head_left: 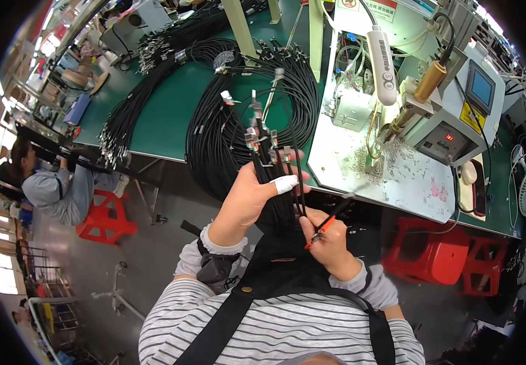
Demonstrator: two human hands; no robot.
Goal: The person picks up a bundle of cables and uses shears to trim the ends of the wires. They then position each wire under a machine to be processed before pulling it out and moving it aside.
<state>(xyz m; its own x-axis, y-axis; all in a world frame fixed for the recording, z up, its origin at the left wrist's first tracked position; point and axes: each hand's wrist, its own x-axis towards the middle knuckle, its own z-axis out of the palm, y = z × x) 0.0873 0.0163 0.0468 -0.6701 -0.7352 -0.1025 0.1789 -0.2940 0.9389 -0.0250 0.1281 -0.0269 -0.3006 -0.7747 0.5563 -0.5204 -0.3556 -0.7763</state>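
Note:
My left hand (pixel 244 191) is closed round a bunch of black cables (pixel 267 143), whose stripped ends with coloured wires and metal pieces stick up above the fingers. White tape (pixel 285 184) wraps the left thumb. Just right of and below it, my right hand (pixel 330 243) is closed on a small orange-and-black hand tool (pixel 320 233); its exact kind is hard to make out. The right fingers also meet the lower part of a black cable. Behind my hands, a large coil of black cables (pixel 205 134) lies on the green bench (pixel 162 112).
A grey bench machine (pixel 451 131) with a small screen stands at right, its white plate (pixel 336 164) strewn with metal bits. Another cable bundle (pixel 132 112) hangs over the bench edge. Red stools (pixel 427 252) stand below right. At left, a seated person (pixel 56 185) works.

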